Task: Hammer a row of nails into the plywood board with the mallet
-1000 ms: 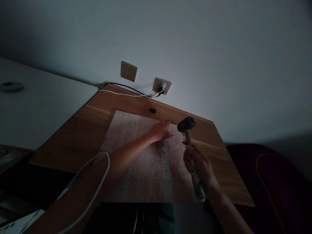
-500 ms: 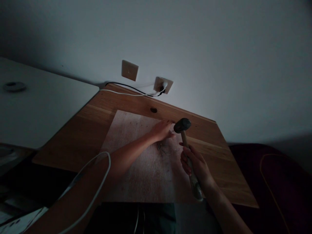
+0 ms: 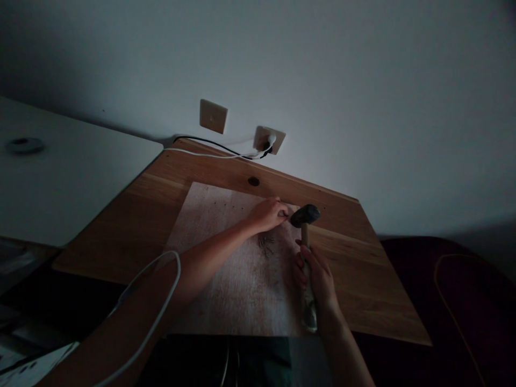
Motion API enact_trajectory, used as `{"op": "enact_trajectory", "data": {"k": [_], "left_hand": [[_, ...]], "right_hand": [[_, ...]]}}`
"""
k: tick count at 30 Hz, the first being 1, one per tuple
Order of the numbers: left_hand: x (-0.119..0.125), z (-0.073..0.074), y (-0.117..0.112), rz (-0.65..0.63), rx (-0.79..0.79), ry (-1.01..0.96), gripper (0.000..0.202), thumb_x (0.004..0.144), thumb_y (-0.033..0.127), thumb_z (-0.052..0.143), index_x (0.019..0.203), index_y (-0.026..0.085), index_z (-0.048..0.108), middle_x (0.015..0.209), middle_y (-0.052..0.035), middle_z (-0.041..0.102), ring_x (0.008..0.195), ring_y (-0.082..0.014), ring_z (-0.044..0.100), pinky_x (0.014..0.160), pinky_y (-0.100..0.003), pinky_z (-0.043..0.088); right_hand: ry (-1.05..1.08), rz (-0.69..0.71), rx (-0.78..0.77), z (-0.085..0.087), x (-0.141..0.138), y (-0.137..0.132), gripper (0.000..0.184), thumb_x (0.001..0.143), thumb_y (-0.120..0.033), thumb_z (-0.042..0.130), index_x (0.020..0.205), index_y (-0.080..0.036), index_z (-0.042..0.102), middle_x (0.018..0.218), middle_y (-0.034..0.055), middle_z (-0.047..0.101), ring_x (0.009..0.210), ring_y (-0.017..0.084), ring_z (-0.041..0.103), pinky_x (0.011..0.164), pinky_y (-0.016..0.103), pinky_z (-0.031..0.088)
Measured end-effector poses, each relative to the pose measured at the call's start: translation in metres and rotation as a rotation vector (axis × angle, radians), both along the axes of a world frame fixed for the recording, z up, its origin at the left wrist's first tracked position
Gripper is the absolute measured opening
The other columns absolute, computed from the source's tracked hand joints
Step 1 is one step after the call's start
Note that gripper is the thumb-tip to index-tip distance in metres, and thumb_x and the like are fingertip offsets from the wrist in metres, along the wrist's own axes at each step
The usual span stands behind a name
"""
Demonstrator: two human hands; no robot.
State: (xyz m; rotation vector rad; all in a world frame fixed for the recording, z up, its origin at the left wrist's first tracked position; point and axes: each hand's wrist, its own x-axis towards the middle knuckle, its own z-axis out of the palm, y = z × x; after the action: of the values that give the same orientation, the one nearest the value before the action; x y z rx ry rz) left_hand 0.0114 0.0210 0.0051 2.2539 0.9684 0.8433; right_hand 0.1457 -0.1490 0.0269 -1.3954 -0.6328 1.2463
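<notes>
My right hand [image 3: 312, 275] is wrapped round the wooden handle of a hammer [image 3: 305, 215]. The hammer's dark head is low over the far right part of a pale board [image 3: 226, 269] lying on the wooden table [image 3: 153, 215]. My left hand [image 3: 269, 214] rests on the board just left of the hammer head, fingers pinched together; a nail between them is too small to see clearly. A small heap of loose nails [image 3: 266, 244] lies on the board between my hands.
A white table [image 3: 60, 183] adjoins on the left. Two wall plates [image 3: 213, 116] sit behind the table, one with plugs and black and white cords [image 3: 209, 153]. A white cable [image 3: 155, 317] loops over my left arm. A dark seat [image 3: 443, 301] stands at the right.
The hammer head has swung down and leftward toward my left fingertips, and my right hand has shifted left with it. My left hand has stayed in place on the board.
</notes>
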Motion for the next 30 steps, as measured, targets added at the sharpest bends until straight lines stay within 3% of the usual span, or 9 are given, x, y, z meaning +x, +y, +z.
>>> {"op": "enact_trajectory", "data": {"k": [4,6,10,12,18,26,30], "left_hand": [[0.000,0.000,0.001,-0.011,0.001,0.021,0.013,0.094,0.021,0.071,0.093,0.022,0.084,0.097,-0.0071,0.071,0.091,-0.0222,0.071,0.085,-0.034,0.055],[-0.001,0.000,0.000,-0.017,-0.003,0.034,0.013,0.093,0.020,0.073,0.101,0.021,0.083,0.104,-0.0082,0.073,0.098,-0.0240,0.073,0.089,-0.035,0.056],[-0.002,-0.002,-0.002,-0.028,-0.003,0.025,0.062,0.083,0.030,0.086,0.139,0.019,0.065,0.138,-0.0132,0.068,0.127,-0.0308,0.066,0.107,-0.041,0.054],[-0.002,-0.002,-0.002,-0.026,0.000,0.020,0.075,0.081,0.035,0.088,0.147,0.018,0.055,0.147,-0.0151,0.063,0.135,-0.0326,0.062,0.112,-0.044,0.051],[0.000,-0.004,-0.002,0.020,-0.005,0.051,0.063,0.084,0.037,0.084,0.137,0.017,0.058,0.132,-0.0155,0.068,0.122,-0.0325,0.069,0.101,-0.040,0.057],[0.000,-0.005,-0.001,0.005,-0.006,0.034,0.068,0.084,0.032,0.086,0.143,0.017,0.055,0.140,-0.0162,0.065,0.129,-0.0324,0.066,0.107,-0.042,0.054],[0.000,-0.004,0.000,-0.018,-0.007,0.044,0.069,0.084,0.036,0.086,0.142,0.015,0.055,0.145,-0.0178,0.063,0.135,-0.0328,0.062,0.111,-0.042,0.051]], "right_hand": [[-0.050,0.020,-0.005,0.002,0.000,-0.002,0.063,0.068,-0.058,0.089,0.113,-0.020,0.066,0.059,-0.0118,0.052,0.033,0.004,0.037,0.028,0.016,0.028],[-0.103,0.020,0.004,0.005,-0.001,-0.004,0.061,0.072,-0.058,0.087,0.114,-0.021,0.065,0.060,-0.0118,0.051,0.033,0.005,0.037,0.028,0.017,0.029],[-0.179,0.052,0.051,0.016,-0.004,-0.005,0.055,0.081,-0.058,0.083,0.119,-0.021,0.065,0.063,-0.0111,0.052,0.033,0.004,0.037,0.029,0.017,0.029],[-0.189,0.092,0.085,0.022,-0.006,-0.002,0.054,0.084,-0.058,0.080,0.121,-0.021,0.064,0.063,-0.0110,0.052,0.033,0.004,0.037,0.028,0.017,0.027],[-0.230,0.180,0.021,0.024,-0.018,0.007,0.058,0.080,-0.062,0.080,0.116,-0.021,0.061,0.059,-0.0120,0.052,0.031,0.006,0.037,0.028,0.018,0.029],[-0.218,0.116,0.045,0.019,-0.022,0.002,0.054,0.080,-0.061,0.080,0.114,-0.022,0.062,0.061,-0.0111,0.053,0.032,0.006,0.038,0.028,0.019,0.029],[-0.164,0.009,0.091,0.019,-0.019,-0.005,0.052,0.081,-0.055,0.083,0.116,-0.022,0.064,0.061,-0.0113,0.052,0.033,0.005,0.038,0.030,0.018,0.029]]}}
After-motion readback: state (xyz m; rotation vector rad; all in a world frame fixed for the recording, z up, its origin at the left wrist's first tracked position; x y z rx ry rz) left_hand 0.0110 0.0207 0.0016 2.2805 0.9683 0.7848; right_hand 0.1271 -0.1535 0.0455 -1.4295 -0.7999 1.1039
